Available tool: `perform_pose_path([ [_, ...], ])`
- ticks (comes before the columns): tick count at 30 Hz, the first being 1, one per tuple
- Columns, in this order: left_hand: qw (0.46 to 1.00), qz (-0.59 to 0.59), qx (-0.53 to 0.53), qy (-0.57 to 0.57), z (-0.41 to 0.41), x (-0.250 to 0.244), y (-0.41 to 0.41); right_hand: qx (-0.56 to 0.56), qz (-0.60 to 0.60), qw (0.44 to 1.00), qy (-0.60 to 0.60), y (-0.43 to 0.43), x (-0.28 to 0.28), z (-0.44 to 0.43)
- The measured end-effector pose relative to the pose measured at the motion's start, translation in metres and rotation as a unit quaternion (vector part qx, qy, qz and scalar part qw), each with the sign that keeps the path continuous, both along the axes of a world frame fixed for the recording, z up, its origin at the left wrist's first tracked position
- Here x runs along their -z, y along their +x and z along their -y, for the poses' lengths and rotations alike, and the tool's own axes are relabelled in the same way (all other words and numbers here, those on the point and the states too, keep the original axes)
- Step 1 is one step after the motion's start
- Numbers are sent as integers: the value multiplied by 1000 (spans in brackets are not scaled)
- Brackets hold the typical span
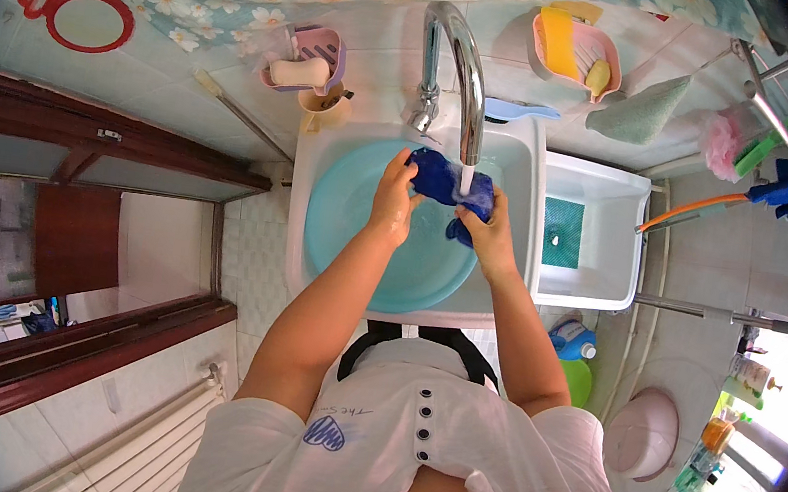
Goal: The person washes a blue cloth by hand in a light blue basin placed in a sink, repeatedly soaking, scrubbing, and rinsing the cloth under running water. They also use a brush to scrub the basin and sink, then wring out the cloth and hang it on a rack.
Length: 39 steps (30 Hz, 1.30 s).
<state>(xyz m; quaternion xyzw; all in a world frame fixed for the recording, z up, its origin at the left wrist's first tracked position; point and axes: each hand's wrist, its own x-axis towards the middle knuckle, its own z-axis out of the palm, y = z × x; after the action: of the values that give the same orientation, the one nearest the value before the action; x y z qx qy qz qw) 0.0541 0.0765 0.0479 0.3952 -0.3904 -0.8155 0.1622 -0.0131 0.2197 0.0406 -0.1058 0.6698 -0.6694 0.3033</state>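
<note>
A wet dark blue cloth [435, 177] is stretched between my two hands above a light blue plastic basin [343, 240]. My left hand [395, 198] grips its left end, fingers up near the top edge. The right end is pinched in my right hand [488, 228], and a loose fold hangs below the thumb. Water runs from the chrome gooseneck faucet [476, 108] onto the cloth near my right hand. The basin sits in a white sink [534, 160], with some water visible inside it. Exactly what kind of cloth it is cannot be made out.
Right of the sink stands a second white basin [596, 285] with a green mat [562, 230]. Behind are a blue-handled brush [521, 110], a yellow mug [323, 112], a purple soap dish [329, 50] and a pink soap dish [612, 59]. A blue detergent bottle [571, 339] stands lower right.
</note>
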Motion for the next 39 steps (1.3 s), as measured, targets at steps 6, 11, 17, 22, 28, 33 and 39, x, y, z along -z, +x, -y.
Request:
perform_pose_path([
  [6,991,92,33,91,-20,53,12,16,-135,990,30,11,-30,5],
  [11,947,-45,55,314,-32,45,-7,-64,-310,945,77,24,-51,-6],
  [17,954,-100,79,272,-36,34,-28,-84,-390,912,92,51,-55,-9],
  [22,889,-294,155,315,-28,67,-25,-43,-375,920,105,34,-45,10],
  [28,985,-46,62,156,-56,-5,-34,53,-267,949,159,-13,-23,9],
  [33,970,-59,-30,232,-48,1,-33,-57,-343,937,14,15,-42,10],
  [39,624,-367,-110,681,-37,83,-24,-46,-469,882,16,31,-63,30],
])
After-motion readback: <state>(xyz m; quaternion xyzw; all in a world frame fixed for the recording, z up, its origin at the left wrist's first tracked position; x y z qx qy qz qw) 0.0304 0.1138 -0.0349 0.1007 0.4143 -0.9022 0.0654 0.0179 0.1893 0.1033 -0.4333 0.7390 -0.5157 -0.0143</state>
